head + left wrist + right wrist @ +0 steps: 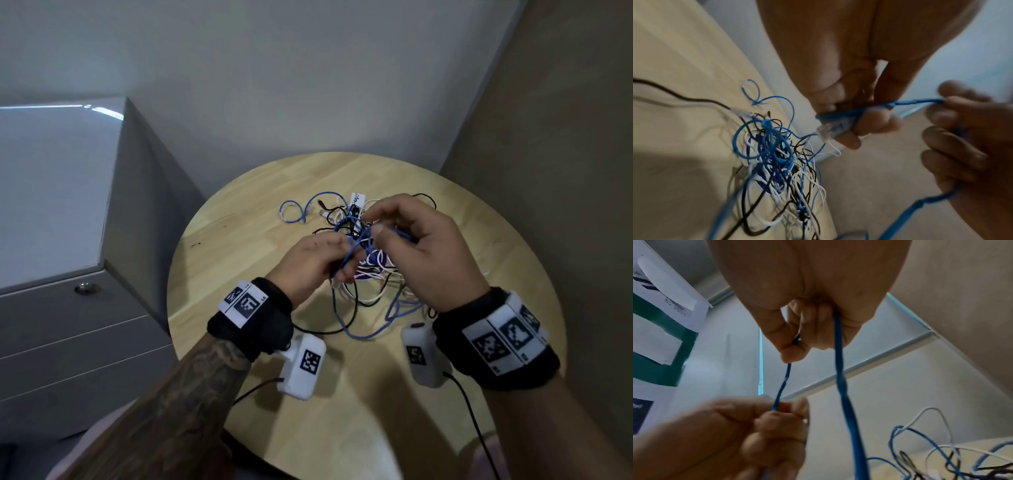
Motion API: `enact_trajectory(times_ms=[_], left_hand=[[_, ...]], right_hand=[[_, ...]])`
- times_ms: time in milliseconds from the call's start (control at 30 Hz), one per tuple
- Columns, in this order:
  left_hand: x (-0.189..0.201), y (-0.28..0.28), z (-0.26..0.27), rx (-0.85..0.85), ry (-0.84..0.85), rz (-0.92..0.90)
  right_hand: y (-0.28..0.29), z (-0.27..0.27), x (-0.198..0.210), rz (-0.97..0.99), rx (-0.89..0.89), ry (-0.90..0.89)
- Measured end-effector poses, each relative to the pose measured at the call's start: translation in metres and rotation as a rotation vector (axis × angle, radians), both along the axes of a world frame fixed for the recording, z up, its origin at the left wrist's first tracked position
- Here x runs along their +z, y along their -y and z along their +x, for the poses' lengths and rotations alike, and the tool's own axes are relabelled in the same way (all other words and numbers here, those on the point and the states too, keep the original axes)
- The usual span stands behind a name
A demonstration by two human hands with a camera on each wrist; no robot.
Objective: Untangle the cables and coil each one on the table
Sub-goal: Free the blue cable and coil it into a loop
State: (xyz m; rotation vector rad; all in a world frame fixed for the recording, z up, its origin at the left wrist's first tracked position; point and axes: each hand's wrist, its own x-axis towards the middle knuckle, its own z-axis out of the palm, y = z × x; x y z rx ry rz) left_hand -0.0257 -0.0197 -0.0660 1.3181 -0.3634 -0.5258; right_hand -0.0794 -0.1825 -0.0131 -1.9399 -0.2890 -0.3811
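A tangle of blue, white and black cables (371,274) lies in the middle of the round wooden table (239,260). Both hands are raised just above it, close together. My left hand (342,265) grips the end of a blue cable (916,102), with its clear plug (827,129) sticking out past the curled fingers (875,120). My right hand (376,228) pinches the same blue cable (840,369) between thumb and fingers, a short stretch from the left hand (777,417). From the right hand the cable drops back into the tangle (772,159).
A loose blue loop (294,212) and a white tag or adapter (358,200) lie at the far side of the tangle. A grey drawer cabinet (68,222) stands left of the table. Walls close in behind and to the right. Black wrist-camera cords (472,411) trail near the front edge.
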Motion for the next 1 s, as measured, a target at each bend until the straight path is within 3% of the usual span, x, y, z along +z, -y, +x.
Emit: enact_trajectory(times_ms=[133, 267, 400, 500, 633, 733, 867, 933, 1000], left_hand=[[0.007, 0.002, -0.005, -0.124, -0.084, -0.016], [0.014, -0.006, -0.003, -0.180, -0.217, -0.211], [0.021, -0.021, 0.012, 0.009, -0.335, -0.581], [0.018, -0.034, 0.027, 0.223, -0.313, -0.656], [0.005, -0.039, 0.033, 0.399, -0.189, -0.573], [0.003, -0.039, 0.034, 0.438, -0.009, -0.379], [0.002, -0.023, 0.016, 0.259, 0.249, -0.017], [0.001, -0.015, 0.008, 0.115, 0.233, 0.058], [0.006, -0.011, 0.003, 0.009, 0.115, 0.058]], right_hand=[[0.016, 0.014, -0.015, 0.006, -0.132, 0.015], [0.015, 0.021, -0.033, 0.045, -0.150, -0.101], [-0.012, 0.009, -0.051, -0.075, 0.071, -0.431], [-0.029, 0.000, -0.051, -0.199, 0.191, -0.408], [-0.031, -0.001, -0.035, -0.313, 0.276, -0.327], [-0.029, -0.006, -0.023, -0.171, 0.256, -0.309], [-0.021, -0.004, -0.008, -0.061, 0.223, -0.215], [-0.013, 0.000, -0.007, -0.150, 0.152, -0.118], [-0.006, 0.005, -0.008, -0.163, 0.047, -0.038]])
